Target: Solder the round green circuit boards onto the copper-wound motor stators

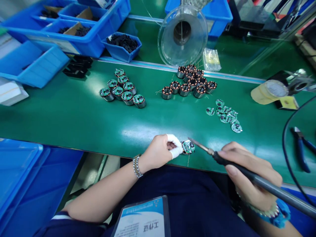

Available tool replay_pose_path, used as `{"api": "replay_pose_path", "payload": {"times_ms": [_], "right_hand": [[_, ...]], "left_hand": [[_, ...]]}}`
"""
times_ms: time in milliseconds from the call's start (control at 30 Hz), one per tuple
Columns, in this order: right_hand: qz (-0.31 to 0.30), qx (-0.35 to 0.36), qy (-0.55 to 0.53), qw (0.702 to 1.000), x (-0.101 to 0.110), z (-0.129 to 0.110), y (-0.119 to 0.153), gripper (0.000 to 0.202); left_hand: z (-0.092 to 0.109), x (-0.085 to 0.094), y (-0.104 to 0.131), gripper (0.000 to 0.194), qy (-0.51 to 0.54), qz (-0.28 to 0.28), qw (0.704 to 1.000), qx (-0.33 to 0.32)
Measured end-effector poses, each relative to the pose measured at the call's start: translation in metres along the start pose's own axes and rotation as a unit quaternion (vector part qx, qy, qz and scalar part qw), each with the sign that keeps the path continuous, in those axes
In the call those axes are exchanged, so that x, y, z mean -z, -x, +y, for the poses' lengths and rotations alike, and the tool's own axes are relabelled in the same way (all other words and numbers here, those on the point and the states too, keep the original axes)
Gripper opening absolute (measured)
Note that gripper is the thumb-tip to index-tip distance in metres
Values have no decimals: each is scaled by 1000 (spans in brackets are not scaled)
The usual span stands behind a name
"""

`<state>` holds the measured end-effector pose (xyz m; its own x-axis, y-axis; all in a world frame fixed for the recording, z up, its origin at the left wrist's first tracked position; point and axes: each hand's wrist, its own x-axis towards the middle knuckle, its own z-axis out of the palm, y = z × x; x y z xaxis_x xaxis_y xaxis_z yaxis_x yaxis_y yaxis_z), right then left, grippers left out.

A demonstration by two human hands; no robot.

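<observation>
Between the white-covered thumb and finger of my left hand is a motor stator with a round green circuit board on top, near the table's front edge. A thin wire hangs from its lower side. My right hand is closed around the dark handle of a soldering iron. The iron's tip points left, at the upper edge of the board; whether it touches cannot be made out. Several stators with boards stand at centre left. Bare copper-wound stators stand at the back middle, and loose round boards lie to the right.
A clear spool stands behind the stators. Blue bins with black parts fill the back left. At right are a yellowish jar, blue-handled cutters and a black cable. A blue crate sits front left.
</observation>
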<state>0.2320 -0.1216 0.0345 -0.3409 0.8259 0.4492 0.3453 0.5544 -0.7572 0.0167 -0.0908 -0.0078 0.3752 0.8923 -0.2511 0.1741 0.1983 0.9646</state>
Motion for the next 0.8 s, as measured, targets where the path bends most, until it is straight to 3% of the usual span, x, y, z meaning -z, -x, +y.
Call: {"api": "replay_pose_path", "payload": {"times_ms": [100, 267, 367, 467, 567, 667, 800], "right_hand": [[-18, -26, 1, 1000, -6, 17, -4, 33], [-228, 15, 29, 973, -17, 39, -25, 33], [-266, 16, 31, 963, -20, 44, -32, 32], [-255, 11, 43, 966, -22, 44, -27, 32], [-216, 11, 59, 975, -26, 40, -17, 34], [-158, 4, 75, 985, -30, 37, -6, 35], [-112, -16, 105, 988, -38, 36, 3, 35]], "left_hand": [[-1, 0, -1, 4, -6, 7, 1000, -2], [-2, 1, 0, 3, -18, 3, 1000, -20], [-4, 6, 8, 7, -79, 28, 994, -74], [-8, 9, 19, 15, -213, 52, 960, -175], [-13, 6, 27, 20, -277, 7, 932, -233], [-12, 1, 26, 19, -260, -22, 941, -216], [-5, -4, 19, 14, -172, -17, 975, -136]]}}
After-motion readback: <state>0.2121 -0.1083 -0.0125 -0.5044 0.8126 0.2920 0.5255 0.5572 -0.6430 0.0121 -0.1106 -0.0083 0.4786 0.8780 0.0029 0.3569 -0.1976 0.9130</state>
